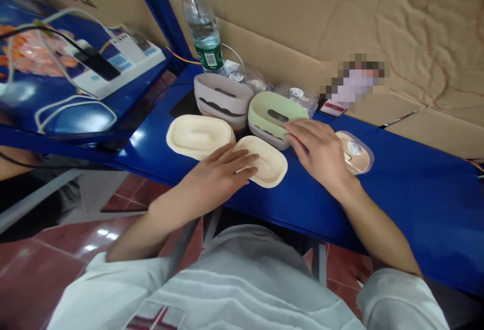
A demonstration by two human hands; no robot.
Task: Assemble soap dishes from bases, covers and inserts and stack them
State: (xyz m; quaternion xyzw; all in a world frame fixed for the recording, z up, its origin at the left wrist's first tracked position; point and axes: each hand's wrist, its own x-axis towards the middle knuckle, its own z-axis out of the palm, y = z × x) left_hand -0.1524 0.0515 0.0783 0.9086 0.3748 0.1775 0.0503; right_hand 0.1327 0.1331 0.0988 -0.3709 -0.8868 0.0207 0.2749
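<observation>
Cream oval tray (pixel 269 163), frame centre, beneath spread left hand (pixel 223 173) (light touch advisable); right hand (pixel 324 153), grip indeterminate, at green container (pixel 267 126).

The left hand's grip (pixel 223 173) rests on a cream oval tray (pixel 274 169) above the blue tabletop (pixel 401 184), while the right hand's grip (pixel 319 148) touches the pale-green box (pixel 262 111) beside a grey-pink box (pixel 207 89).

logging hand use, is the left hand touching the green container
No, the left hand is on a cream tray, apart from the green container.
</observation>
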